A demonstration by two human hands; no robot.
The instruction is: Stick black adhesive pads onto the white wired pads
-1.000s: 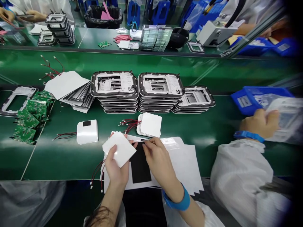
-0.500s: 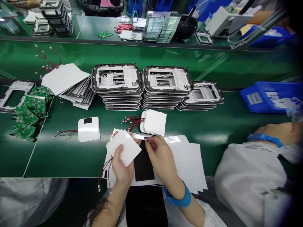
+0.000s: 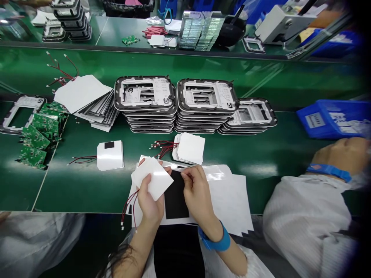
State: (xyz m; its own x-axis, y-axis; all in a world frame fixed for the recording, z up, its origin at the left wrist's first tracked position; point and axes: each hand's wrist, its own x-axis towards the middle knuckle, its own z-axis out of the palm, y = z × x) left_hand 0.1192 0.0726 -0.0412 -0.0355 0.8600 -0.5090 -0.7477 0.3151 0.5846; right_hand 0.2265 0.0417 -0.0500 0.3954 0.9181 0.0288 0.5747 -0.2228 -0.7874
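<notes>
Left grip (image 3: 151,204) is clasping white panels (image 3: 152,177); right grip (image 3: 199,195) is pinching.
The panels are sitting above white paper sheets (image 3: 228,200), red-and-black wires (image 3: 126,206) trailing below; the right fingertips are closing at the black sheet's (image 3: 176,200) top edge, though I can't tell what, if anything, they're catching. The step in hand seems to be fingertip work at that edge, calling for a fine pinch and steady panels. Beyond, two small panel stacks (image 3: 111,156) (image 3: 189,147) are lying on the worktop (image 3: 78,193), with piled frames (image 3: 146,94) standing farther back.
</notes>
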